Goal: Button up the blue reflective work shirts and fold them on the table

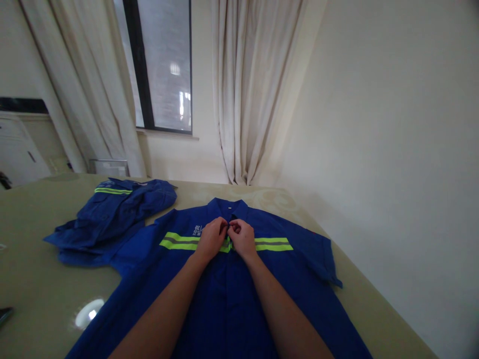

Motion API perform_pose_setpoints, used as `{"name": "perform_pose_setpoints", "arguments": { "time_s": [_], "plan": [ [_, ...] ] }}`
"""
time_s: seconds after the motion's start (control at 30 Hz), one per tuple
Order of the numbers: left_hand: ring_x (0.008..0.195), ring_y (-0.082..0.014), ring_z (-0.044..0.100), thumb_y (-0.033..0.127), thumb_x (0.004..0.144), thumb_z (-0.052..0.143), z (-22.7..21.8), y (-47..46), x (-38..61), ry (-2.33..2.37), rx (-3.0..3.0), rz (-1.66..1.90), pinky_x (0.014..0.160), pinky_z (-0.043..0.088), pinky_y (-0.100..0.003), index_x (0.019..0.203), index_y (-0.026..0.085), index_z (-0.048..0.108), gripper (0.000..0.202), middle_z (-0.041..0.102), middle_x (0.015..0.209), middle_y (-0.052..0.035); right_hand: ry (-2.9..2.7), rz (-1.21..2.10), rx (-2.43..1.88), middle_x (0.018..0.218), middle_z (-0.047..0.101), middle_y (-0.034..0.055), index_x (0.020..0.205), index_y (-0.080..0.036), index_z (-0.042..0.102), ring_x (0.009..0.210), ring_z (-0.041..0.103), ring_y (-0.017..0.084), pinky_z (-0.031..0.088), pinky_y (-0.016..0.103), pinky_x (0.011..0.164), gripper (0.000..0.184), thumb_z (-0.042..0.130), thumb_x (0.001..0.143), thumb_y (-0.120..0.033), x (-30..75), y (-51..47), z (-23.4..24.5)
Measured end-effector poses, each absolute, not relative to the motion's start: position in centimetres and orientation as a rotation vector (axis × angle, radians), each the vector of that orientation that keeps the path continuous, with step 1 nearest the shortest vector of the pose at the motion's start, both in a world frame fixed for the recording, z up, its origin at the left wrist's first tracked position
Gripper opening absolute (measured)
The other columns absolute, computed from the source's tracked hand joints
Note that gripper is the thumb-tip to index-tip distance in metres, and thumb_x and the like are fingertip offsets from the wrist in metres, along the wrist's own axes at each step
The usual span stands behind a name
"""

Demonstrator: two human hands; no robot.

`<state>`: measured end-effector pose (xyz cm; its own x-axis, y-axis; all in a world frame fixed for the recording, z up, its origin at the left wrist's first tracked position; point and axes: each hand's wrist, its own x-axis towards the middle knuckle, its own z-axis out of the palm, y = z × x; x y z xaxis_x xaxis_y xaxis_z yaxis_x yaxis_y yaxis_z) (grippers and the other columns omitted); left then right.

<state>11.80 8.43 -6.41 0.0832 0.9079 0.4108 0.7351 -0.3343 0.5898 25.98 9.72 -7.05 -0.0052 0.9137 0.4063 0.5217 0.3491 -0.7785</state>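
Observation:
A blue work shirt lies spread face up in front of me, its collar pointing away. A yellow-green band with a grey stripe crosses its chest, and white lettering sits above the band on the left. My left hand is closed, pinching the front placket just below the collar. Close beside it my right hand also pinches the placket, fingertips nearly meeting the left ones. Whatever small part of the placket lies between the fingertips is hidden.
Another blue garment with a reflective stripe lies crumpled at the left on the olive table. A dark object rests at the left edge. Beyond the table are curtains, a window and a wall on the right.

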Motion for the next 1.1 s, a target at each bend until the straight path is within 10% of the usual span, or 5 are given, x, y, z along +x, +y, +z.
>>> {"name": "perform_pose_setpoints", "arguments": {
  "time_s": [1.1],
  "plan": [
    [0.078,-0.018,0.071,0.018,0.093,0.057,-6.58,8.79,11.5,1.562,1.971,1.203,0.073,0.049,-0.027,0.092,0.02,0.069,0.012,0.077,0.085,-0.0032,-1.679,0.609,-1.206,0.066,0.066,-0.0029,0.083,-0.022,0.067,0.056,0.059,0.014,0.045,0.023,0.055,0.01,0.06,0.08,-0.028,25.8,9.63,-6.78]
  ]
}}
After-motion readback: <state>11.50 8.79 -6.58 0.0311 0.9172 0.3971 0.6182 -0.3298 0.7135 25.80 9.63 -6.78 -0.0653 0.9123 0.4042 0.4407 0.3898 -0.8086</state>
